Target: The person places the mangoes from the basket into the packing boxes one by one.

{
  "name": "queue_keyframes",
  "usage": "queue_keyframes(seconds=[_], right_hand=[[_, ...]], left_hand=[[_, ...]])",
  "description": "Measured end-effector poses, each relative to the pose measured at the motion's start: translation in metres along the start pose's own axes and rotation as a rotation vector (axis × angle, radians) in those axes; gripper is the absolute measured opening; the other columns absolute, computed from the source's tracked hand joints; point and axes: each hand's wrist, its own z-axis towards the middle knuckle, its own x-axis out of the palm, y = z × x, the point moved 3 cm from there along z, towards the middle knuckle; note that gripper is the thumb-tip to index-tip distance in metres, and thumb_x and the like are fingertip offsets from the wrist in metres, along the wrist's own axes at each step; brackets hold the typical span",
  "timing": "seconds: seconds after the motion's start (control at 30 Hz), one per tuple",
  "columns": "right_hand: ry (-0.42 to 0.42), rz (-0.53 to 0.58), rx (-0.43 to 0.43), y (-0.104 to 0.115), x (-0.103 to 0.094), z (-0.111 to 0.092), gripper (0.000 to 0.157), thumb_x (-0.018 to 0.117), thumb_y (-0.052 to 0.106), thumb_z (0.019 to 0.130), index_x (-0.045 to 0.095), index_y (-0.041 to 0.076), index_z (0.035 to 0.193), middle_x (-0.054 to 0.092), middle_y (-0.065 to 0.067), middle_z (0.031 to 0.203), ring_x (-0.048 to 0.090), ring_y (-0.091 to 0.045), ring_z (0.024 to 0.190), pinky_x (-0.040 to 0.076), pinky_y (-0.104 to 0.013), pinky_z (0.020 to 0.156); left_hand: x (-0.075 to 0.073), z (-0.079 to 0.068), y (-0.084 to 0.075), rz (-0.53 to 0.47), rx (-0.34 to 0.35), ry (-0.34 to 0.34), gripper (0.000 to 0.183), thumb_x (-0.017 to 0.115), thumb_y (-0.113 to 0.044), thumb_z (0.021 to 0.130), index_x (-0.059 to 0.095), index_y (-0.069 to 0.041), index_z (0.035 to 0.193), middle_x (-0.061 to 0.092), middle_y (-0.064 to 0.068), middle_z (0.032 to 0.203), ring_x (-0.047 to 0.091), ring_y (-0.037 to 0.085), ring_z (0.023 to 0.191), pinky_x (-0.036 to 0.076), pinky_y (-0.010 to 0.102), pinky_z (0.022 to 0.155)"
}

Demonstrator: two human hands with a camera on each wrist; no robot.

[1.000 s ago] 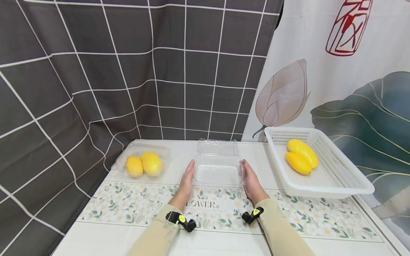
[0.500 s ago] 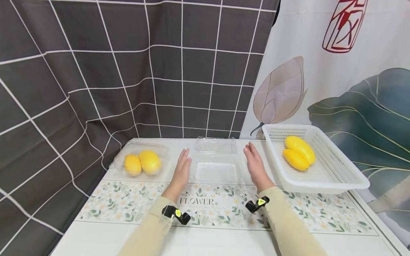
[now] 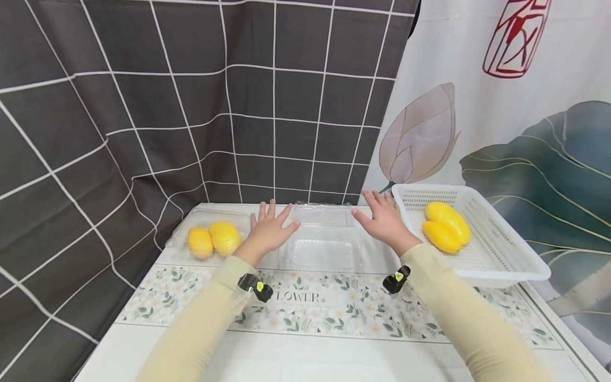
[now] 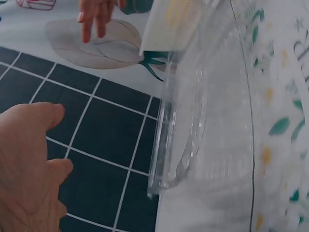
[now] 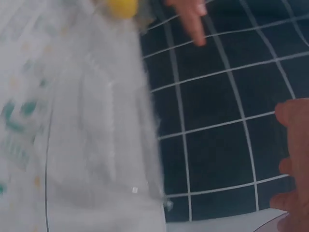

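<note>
In the middle of the table stands a clear plastic clamshell box [image 3: 324, 249], its lid [image 3: 325, 215] tipped back toward the wall. My left hand [image 3: 270, 229] is raised at the box's left side, fingers spread, holding nothing. On the other side my right hand [image 3: 383, 220] is up as well, its fingers apart and nothing in them. The left wrist view shows the clear box [image 4: 212, 116] below and beside the left hand [image 4: 29, 164]. The right wrist view is blurred, with the right hand [image 5: 294, 164] at its edge.
At the left is another clear plastic box [image 3: 243, 223] with two yellow fruits [image 3: 224, 237] inside. A white plastic basket [image 3: 506, 260] at the right holds two long yellow fruits [image 3: 446, 227]. A dark checked curtain [image 3: 248, 106] hangs behind the table.
Both hands have moved from the sides of the clear box outward and up, and their fingers have spread. The box stays in place.
</note>
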Motion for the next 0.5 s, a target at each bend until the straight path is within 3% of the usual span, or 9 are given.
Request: queue_keyframes(seconds=[0.07,0.17,0.5], right_hand=[[0.031,-0.096,0.004,0.002,0.001,0.000,0.079,0.036,0.067,0.086,0.018,0.022,0.148,0.010,-0.019,0.150,-0.009,-0.042,0.135,0.000,-0.070,0.098],[0.077,-0.155,0.032,0.003,0.004,-0.001,0.086,0.034,0.076,0.079,0.013,0.029,0.148,0.005,-0.019,0.151,-0.014,-0.044,0.133,-0.003,-0.075,0.092],[0.144,-0.182,0.119,-0.019,-0.002,-0.003,0.097,0.034,0.083,0.072,0.004,0.031,0.148,-0.011,-0.023,0.149,-0.028,-0.047,0.126,-0.012,-0.078,0.085]], left_hand=[[-0.003,0.000,0.001,0.073,0.005,0.003,0.074,0.025,-0.076,0.082,0.015,-0.040,0.145,-0.013,0.009,0.151,-0.025,0.032,0.132,-0.015,0.061,0.101],[-0.005,-0.002,0.002,0.143,0.009,0.001,0.081,0.023,-0.084,0.074,0.010,-0.045,0.144,-0.016,0.008,0.151,-0.029,0.034,0.129,-0.018,0.064,0.097],[-0.005,-0.003,0.011,0.195,-0.031,0.031,0.089,0.021,-0.090,0.066,0.005,-0.047,0.143,-0.020,0.011,0.149,-0.031,0.037,0.127,-0.018,0.068,0.093]])
